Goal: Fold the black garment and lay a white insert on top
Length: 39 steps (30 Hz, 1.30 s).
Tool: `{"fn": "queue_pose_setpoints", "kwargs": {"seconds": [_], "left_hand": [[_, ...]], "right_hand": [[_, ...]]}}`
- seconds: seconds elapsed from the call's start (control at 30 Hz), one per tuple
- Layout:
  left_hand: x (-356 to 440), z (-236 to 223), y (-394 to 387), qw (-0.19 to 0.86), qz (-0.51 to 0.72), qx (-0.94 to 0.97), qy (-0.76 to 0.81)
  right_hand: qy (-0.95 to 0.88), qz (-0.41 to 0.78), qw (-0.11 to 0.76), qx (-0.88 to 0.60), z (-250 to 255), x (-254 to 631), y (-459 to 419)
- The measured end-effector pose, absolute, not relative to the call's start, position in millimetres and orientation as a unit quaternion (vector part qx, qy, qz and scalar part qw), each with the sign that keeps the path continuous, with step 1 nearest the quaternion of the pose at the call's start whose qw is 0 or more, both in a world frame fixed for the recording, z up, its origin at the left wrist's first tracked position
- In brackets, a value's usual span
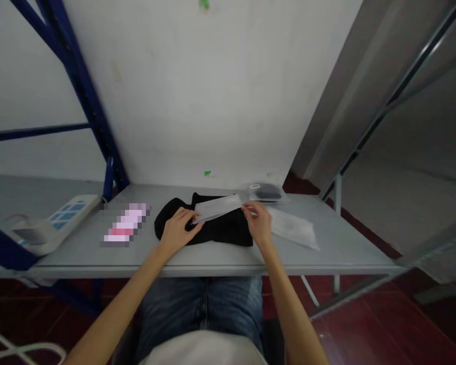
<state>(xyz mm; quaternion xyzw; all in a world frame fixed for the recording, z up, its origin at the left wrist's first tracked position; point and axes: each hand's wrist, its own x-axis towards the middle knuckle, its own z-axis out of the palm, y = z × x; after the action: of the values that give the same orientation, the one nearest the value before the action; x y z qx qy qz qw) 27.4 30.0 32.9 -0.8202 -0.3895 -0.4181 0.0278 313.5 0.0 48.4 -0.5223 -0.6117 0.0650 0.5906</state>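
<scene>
A black garment (220, 230) lies flat on the grey table (213, 258) in front of me. On top of it rests a flat white card or paper sheet (217, 207), held at both ends. My left hand (179, 229) pinches its left end with the fingers curled, resting on the black cloth. My right hand (259, 223) grips the right end. A clear plastic bag (294, 227) lies just right of my right hand.
A clear packet with dark contents (266, 192) sits at the back of the table. A white power strip (66, 215) lies at the left, beside a blue rack frame (87, 101). A blurred pink item (125, 224) lies left of the garment. A metal rack (383, 111) stands right.
</scene>
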Motion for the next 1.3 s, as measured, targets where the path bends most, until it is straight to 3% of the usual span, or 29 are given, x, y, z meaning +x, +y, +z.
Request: {"fn": "queue_pose_setpoints", "kwargs": {"seconds": [0.4, 0.53, 0.63, 0.77, 0.93, 1.3], "left_hand": [[37.3, 31.6, 46.8, -0.089, -0.39, -0.84, -0.368], [38.0, 35.1, 45.4, -0.068, -0.36, -0.857, -0.362], [43.5, 38.4, 42.8, -0.001, -0.346, -0.864, -0.365], [50.3, 38.7, 40.7, 0.09, -0.31, -0.868, -0.378], [50.3, 37.7, 37.7, 0.131, -0.27, -0.859, -0.416], [76.7, 43.7, 27.6, 0.139, -0.351, -0.766, -0.52]], "right_hand": [[-0.628, 0.1, 0.595, -0.491, 51.8, 308.7, -4.6], [-0.632, 0.081, 0.592, -0.493, 51.7, 305.8, -6.0], [-0.628, -0.012, 0.583, -0.515, 53.1, 297.4, -9.2], [-0.667, -0.122, 0.507, -0.532, 57.3, 274.4, -16.1], [-0.769, -0.113, 0.369, -0.51, 57.3, 253.4, -13.5], [-0.747, -0.088, 0.262, -0.605, 70.2, 243.1, 24.8]]}}
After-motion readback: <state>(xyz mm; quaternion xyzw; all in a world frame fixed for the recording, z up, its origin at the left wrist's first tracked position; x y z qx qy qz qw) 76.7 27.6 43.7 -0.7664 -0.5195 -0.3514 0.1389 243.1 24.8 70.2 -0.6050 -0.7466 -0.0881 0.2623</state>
